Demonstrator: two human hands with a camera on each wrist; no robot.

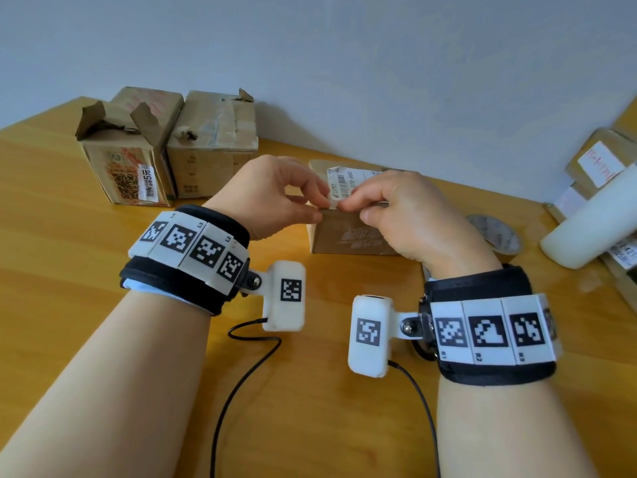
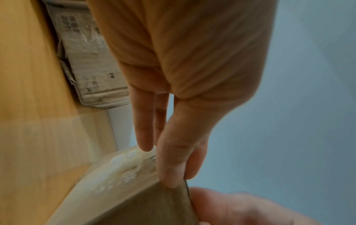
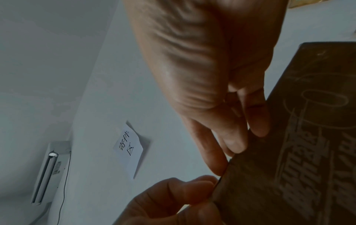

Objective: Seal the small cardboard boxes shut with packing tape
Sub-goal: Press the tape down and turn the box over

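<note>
A small brown cardboard box (image 1: 339, 236) with a white barcode label (image 1: 351, 182) on top stands mid-table. Both hands meet at its near top edge. My left hand (image 1: 319, 207) pinches that edge between thumb and forefinger, as the left wrist view shows (image 2: 179, 181). My right hand (image 1: 355, 208) pinches the same edge just to the right, thumb on the front face. A small pale strip, seemingly clear tape (image 1: 332, 203), shows between the fingertips. In the right wrist view the right hand (image 3: 231, 158) touches the box (image 3: 298, 152). A tape roll (image 1: 496, 232) lies flat to the right.
Two worn, torn cardboard boxes (image 1: 131, 146) (image 1: 213, 143) stand at the back left. A white cylinder (image 1: 593, 222) leans over stacked parcels (image 1: 599, 157) at the right edge. The wall runs close behind the table (image 1: 69, 236). Black cables trail across the near tabletop.
</note>
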